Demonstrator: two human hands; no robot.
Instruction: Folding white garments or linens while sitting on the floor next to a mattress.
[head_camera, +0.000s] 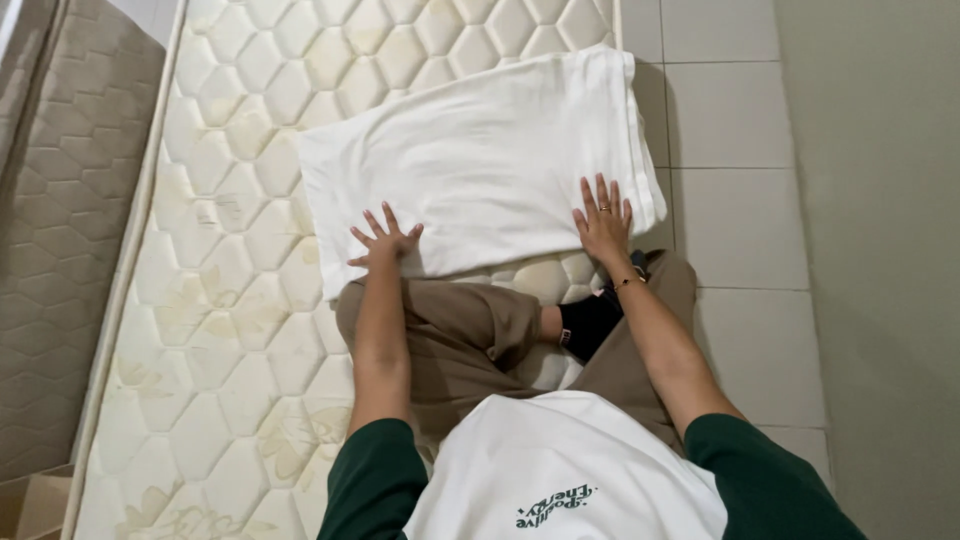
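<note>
A bedroom in a private home: a bare quilted mattress (240, 300), cream with a faded floral print and yellowed stains, lies directly on a floor of pale square tiles (730, 200). A second mattress (60, 220), greyish brown and quilted, sits alongside it at the left, and a plain wall (880, 250) closes the room on the right. A folded white cloth (480, 160) is spread on the cream mattress.

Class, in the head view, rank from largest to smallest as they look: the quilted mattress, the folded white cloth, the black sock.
1. Quilted mattress
2. Folded white cloth
3. Black sock, partly hidden by the right arm
</note>
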